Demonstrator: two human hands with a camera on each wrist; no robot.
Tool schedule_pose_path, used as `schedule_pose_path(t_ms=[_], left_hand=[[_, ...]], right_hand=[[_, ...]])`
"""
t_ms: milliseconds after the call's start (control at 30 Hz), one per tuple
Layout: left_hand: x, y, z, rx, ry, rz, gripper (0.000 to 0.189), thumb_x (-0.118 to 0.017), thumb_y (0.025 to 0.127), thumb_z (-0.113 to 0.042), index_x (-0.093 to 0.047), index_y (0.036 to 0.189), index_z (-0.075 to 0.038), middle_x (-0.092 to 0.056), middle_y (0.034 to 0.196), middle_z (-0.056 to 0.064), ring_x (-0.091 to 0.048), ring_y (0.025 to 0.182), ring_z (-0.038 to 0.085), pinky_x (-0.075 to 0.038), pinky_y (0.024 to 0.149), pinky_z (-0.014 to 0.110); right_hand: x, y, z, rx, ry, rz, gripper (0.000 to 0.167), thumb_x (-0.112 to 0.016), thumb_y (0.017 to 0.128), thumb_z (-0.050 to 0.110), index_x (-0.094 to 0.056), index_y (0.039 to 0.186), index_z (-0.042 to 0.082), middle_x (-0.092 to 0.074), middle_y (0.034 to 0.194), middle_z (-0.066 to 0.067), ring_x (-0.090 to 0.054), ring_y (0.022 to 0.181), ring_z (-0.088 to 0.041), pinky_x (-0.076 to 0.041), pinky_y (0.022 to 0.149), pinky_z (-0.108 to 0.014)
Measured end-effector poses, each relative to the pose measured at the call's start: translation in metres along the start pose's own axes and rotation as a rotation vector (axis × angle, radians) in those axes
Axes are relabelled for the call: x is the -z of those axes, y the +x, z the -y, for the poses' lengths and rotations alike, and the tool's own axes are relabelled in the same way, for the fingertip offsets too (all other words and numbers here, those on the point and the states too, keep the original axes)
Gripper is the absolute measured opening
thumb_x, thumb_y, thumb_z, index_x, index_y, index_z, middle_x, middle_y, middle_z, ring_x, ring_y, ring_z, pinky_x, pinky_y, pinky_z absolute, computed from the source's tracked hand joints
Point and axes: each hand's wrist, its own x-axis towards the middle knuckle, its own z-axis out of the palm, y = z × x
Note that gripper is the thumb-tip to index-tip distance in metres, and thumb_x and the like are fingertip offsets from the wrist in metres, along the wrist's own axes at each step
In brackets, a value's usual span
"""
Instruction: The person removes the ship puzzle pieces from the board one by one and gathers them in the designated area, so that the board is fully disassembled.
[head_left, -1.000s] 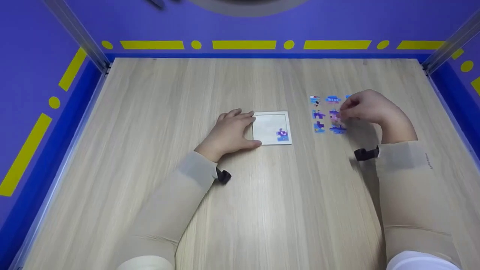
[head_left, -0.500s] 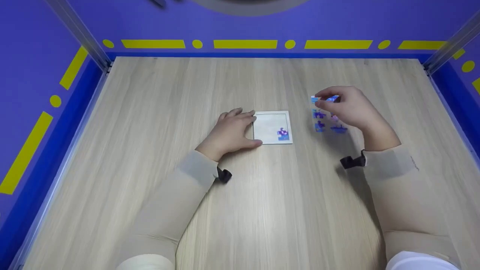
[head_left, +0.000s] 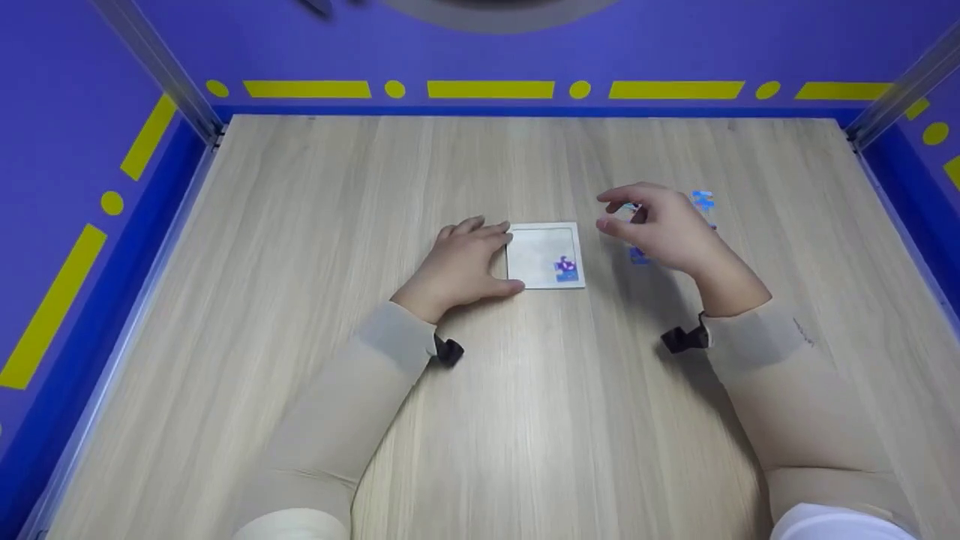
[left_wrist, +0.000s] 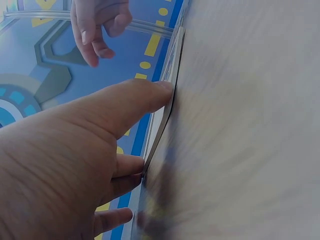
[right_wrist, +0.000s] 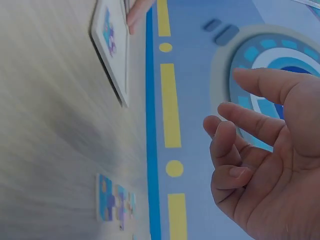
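Note:
A square white puzzle tray (head_left: 531, 256) lies mid-table. One purple and blue jigsaw piece (head_left: 566, 270) sits in its lower right corner. My left hand (head_left: 459, 264) rests at the tray's left side, fingers and thumb spread and touching its two left corners. In the left wrist view the thumb lies along the tray edge (left_wrist: 162, 122). To the right my right hand (head_left: 664, 229) hovers in the air, thumb and index finger apart with nothing between them. Loose jigsaw pieces (right_wrist: 106, 199) lie below it, partly hidden by it in the head view.
One blue piece (head_left: 703, 199) shows beyond the right hand. Blue walls with yellow markings (head_left: 490, 90) enclose the table (head_left: 480, 420) at the back and both sides. Black wrist mounts (head_left: 684, 340) project from the cuffs.
My right hand has moved left from the far-right pieces, across the loose pieces toward the tray, with its thumb and index finger parting. The left hand and tray have stayed put.

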Motion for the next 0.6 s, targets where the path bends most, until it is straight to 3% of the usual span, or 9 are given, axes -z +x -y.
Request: schedule_pose_path(t_ms=[400, 600], left_hand=[[-0.001, 0.000, 0.001, -0.004, 0.009, -0.001, 0.090, -0.081, 0.096, -0.064, -0.057, 0.168, -0.015, -0.047, 0.181, 0.001, -0.033, 0.174, 0.036, -0.024, 0.142, 0.060], [0.000, 0.001, 0.001, -0.008, 0.015, 0.002, 0.090, -0.081, 0.096, -0.064, -0.057, 0.168, -0.015, -0.046, 0.182, 0.001, -0.032, 0.174, 0.036, -0.024, 0.142, 0.060]], right_hand=[[-0.042, 0.006, -0.004, 0.104, -0.116, 0.199, 0.046, -0.086, 0.100, 0.019, -0.077, 0.144, 0.008, -0.073, 0.141, -0.016, -0.066, 0.102, -0.030, -0.054, 0.087, -0.040], [-0.054, 0.005, -0.006, 0.126, -0.199, 0.230, 0.047, -0.085, 0.100, 0.019, -0.077, 0.145, 0.010, -0.065, 0.149, -0.020, -0.063, 0.112, -0.033, -0.052, 0.096, -0.048]])
